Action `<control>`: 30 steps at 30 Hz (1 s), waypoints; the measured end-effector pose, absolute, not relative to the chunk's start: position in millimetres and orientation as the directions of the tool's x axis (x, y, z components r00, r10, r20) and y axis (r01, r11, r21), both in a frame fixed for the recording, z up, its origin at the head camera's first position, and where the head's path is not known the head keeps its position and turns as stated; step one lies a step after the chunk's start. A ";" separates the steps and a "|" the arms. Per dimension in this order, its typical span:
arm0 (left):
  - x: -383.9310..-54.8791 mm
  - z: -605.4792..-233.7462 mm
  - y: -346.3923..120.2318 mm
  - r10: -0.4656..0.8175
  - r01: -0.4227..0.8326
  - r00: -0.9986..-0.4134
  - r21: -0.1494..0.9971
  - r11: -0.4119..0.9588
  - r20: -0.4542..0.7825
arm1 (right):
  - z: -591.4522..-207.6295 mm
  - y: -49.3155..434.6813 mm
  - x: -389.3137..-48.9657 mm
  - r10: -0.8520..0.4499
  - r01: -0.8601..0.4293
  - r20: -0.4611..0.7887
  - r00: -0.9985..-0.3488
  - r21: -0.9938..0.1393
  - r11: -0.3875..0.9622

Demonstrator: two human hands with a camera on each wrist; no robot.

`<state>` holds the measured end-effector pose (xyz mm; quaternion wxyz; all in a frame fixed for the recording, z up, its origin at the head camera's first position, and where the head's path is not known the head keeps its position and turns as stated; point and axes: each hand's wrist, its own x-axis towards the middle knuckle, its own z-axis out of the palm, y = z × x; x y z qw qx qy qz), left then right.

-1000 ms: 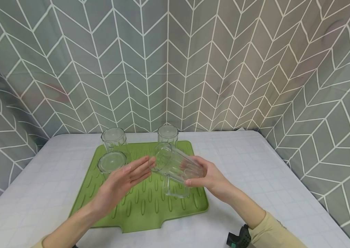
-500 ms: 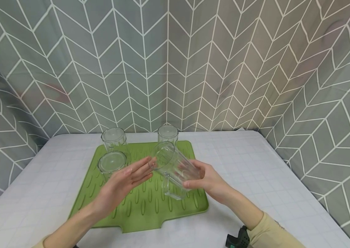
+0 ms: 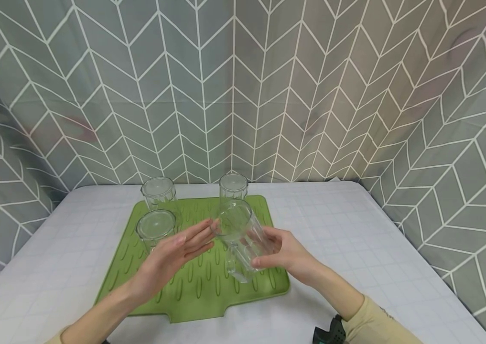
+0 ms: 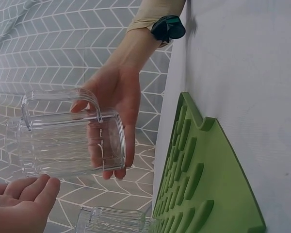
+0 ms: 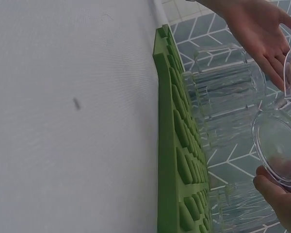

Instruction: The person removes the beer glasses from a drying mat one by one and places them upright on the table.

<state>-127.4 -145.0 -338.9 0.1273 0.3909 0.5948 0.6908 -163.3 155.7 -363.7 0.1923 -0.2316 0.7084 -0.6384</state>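
A clear glass mug [image 3: 247, 234] with a handle [image 4: 63, 94] is raised over the green mat [image 3: 195, 286], lying tilted between my two hands. My right hand [image 3: 290, 255] grips it near the base, thumb on one side and fingers on the other. The base [image 5: 281, 145] faces the right wrist camera. Straight fingers of my left hand [image 3: 171, 258] come right up to the mug's rim, palm turned toward it. In the left wrist view the left hand [image 4: 24, 199] is partly cut off by the frame edge.
Upside-down glass mugs stand on the mat: one at back left [image 3: 158, 188], one nearer left [image 3: 155, 227], one at back right [image 3: 233, 184]. The mat, ridged, lies on a white-clothed table [image 3: 333, 220]. A patterned curtain [image 3: 234, 95] encloses the back and sides.
The mug has tipped more upright in my right hand, its mouth turning up toward the head camera. My left hand has shifted only slightly to the right.
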 end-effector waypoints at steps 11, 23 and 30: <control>-127.0 -340.7 -143.1 0.661 0.318 -0.648 0.923 -0.218 0.379 | -363.9 154.6 -160.4 -0.571 -0.106 0.033 -0.820 -0.990 0.094; -126.3 -340.0 -142.6 0.694 0.309 -0.628 0.932 -0.191 0.351 | -363.9 154.1 -158.8 -0.580 -0.185 0.096 -0.809 -0.978 0.096; -127.1 -341.6 -141.9 0.705 0.308 -0.609 0.927 -0.213 0.364 | -363.4 152.1 -157.0 -0.573 -0.213 0.128 -0.809 -0.974 0.083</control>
